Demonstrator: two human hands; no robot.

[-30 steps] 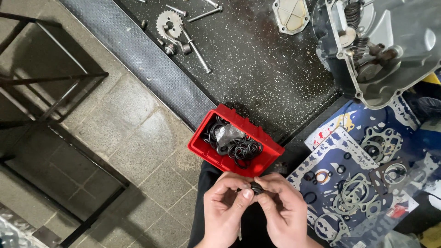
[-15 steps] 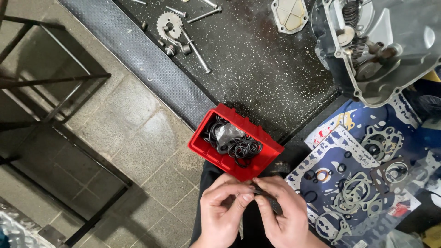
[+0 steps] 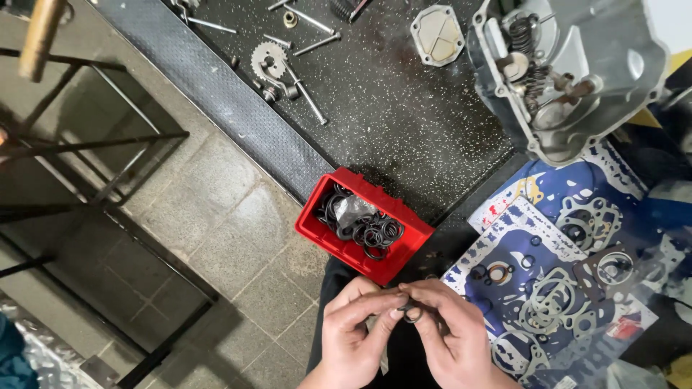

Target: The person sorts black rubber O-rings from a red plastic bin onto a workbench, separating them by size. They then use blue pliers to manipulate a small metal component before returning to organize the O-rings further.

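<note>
Left hand (image 3: 355, 335) & right hand (image 3: 448, 338) pinch one small black rubber ring (image 3: 411, 312) btwn fingertips, just below red bin (image 3: 317, 225) of rings. Prob light, soft, bendy, easy to drop; best held by its rim.

Small black rubber ring (image 3: 411, 314) pinched between fingertips above lap

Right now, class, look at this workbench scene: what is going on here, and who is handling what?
A person seen from above holds a small black rubber ring between the fingertips of both hands, the left hand and the right hand meeting over it. Just beyond the hands sits a red bin full of similar black rings. To the right lies a blue gasket sheet, and farther off on the dark speckled mat rest a metal engine casing, a sprocket and bolts.
</note>
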